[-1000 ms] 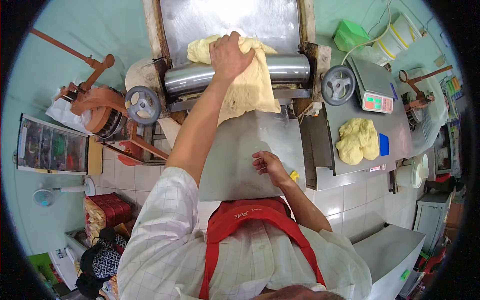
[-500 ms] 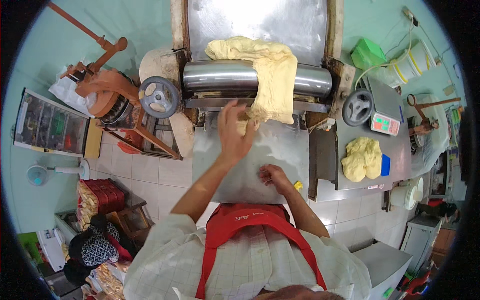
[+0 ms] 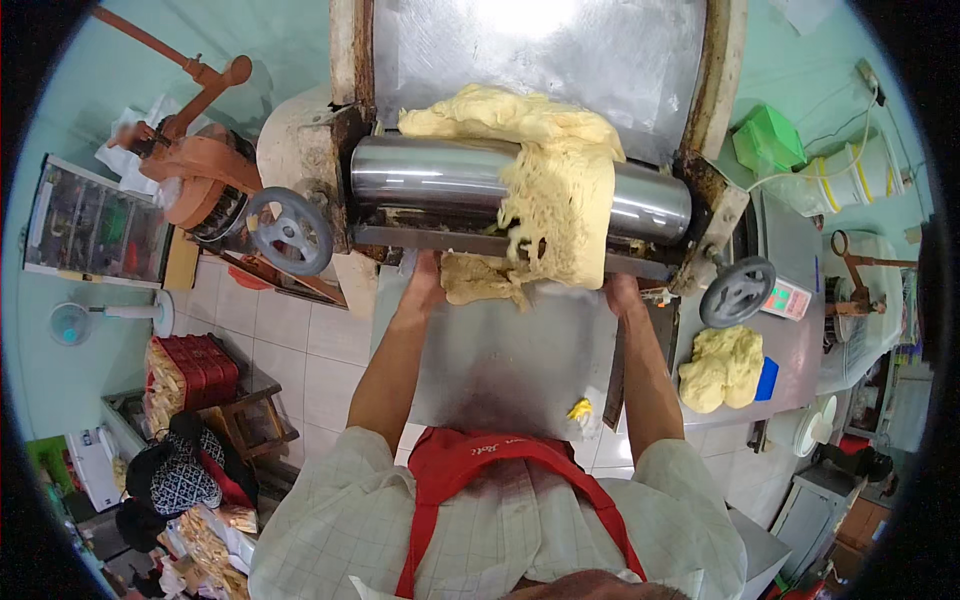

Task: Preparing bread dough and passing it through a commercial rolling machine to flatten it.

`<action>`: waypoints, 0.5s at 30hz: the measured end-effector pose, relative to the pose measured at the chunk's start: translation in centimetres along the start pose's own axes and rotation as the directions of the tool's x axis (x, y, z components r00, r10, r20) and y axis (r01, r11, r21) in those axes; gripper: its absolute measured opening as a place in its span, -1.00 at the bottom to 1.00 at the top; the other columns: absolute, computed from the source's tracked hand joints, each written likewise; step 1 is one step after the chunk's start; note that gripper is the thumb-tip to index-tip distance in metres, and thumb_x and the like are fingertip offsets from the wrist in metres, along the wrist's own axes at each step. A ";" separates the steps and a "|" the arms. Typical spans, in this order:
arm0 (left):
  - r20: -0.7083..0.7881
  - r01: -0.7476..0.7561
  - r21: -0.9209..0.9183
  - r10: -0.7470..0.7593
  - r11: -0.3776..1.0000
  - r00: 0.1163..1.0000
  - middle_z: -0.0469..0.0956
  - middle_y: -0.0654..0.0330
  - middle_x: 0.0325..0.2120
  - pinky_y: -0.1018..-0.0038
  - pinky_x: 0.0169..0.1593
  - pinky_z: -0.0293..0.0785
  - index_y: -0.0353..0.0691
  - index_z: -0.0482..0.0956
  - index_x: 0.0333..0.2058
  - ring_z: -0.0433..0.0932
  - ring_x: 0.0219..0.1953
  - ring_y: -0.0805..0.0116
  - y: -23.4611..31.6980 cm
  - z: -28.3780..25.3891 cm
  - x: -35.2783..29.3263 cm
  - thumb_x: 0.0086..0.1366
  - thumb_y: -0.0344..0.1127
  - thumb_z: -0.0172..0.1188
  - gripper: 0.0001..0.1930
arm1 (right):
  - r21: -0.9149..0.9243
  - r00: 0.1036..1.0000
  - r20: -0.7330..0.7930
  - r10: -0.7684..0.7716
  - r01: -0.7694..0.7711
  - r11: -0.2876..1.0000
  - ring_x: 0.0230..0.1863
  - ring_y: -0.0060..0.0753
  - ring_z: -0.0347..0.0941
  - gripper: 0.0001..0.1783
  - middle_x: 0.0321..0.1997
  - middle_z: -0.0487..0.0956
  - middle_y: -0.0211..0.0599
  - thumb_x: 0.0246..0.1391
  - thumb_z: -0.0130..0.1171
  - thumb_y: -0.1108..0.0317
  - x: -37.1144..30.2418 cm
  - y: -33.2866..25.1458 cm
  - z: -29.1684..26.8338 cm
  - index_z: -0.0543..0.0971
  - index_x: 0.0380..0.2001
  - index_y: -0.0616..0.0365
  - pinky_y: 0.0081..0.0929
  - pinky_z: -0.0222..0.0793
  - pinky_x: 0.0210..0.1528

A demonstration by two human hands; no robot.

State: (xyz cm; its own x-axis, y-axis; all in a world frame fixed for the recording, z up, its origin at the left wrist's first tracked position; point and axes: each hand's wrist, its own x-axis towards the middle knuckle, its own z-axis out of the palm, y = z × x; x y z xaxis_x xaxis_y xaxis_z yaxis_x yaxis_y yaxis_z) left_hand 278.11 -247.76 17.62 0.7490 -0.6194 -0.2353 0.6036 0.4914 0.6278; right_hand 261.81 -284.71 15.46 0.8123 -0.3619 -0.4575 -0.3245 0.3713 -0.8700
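Observation:
A wide sheet of pale yellow dough [image 3: 580, 190] drapes over the steel roller [image 3: 430, 172] and hangs down its near side, its left part ragged and full of holes. The upper part lies bunched behind the roller. Below, a darker flap of dough [image 3: 475, 280] rests at the far end of the metal tray [image 3: 480, 370]. My left hand [image 3: 426, 280] is at the tray's far left corner, close beside that flap. At the far right corner is my right hand [image 3: 622, 292], just right of the hanging dough. The fingers of both hands are mostly hidden, so their grip does not show.
Grey handwheels stand left [image 3: 290, 231] and right [image 3: 737, 292] of the roller. On the right-hand table are a dough lump [image 3: 720, 368], a blue scraper [image 3: 767, 379] and a digital scale [image 3: 787, 298]. A small yellow scrap [image 3: 580, 409] lies near the tray's front edge.
Both my hands have moved forward and apart to the tray's far corners. The dough hangs lower in front of the roller, with more holes on its left. The view has tilted slightly.

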 end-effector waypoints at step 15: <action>-0.505 0.305 0.265 -0.138 0.915 0.852 0.47 0.02 0.19 0.01 0.11 0.55 -0.25 0.45 0.24 0.51 0.12 0.08 0.0 -3.3 3.6 0.27 0.06 0.36 -0.31 | 0.046 0.943 0.262 0.204 -0.224 0.974 0.21 -0.36 0.48 -0.37 0.23 0.58 -0.35 0.32 0.21 -0.02 3.1 3.4 8.3 0.44 0.33 0.06 -0.22 0.44 0.20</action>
State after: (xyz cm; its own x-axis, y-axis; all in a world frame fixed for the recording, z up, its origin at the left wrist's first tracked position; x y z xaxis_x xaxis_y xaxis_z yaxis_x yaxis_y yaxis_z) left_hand 281.73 -247.96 14.31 0.6929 -0.2862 -0.6618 0.7083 0.0981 0.6991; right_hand 267.25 -277.49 12.58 0.8267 -0.0418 -0.5611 -0.4752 0.4821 -0.7361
